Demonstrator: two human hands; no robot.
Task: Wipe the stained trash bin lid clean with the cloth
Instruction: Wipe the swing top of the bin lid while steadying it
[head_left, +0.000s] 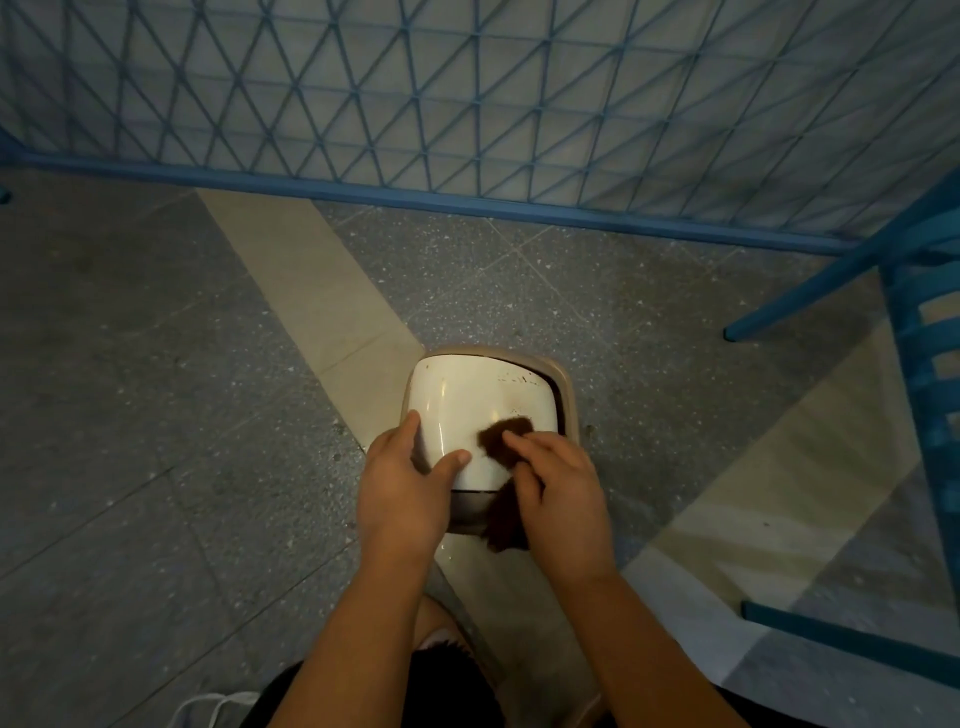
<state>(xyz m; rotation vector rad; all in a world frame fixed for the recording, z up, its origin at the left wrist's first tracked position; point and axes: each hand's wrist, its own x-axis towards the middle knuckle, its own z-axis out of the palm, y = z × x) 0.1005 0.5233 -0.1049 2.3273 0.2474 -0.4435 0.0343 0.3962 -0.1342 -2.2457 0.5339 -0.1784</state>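
A small beige trash bin (567, 400) stands on the floor below me, topped by a cream lid (467, 400) with faint brown stains near its far right side. My left hand (402, 478) grips the lid's near left edge, thumb on top and fingers round the side. My right hand (558, 488) holds a dark brown cloth (506, 434) and presses it onto the lid's near right part. More of the cloth hangs down under that hand in front of the bin.
The bin stands on a grey speckled floor (156, 415) with pale stripes. A blue mesh fence (467, 104) runs across the back. A blue chair (914, 364) stands at the right, its legs reaching toward the bin. My knee shows below my arms.
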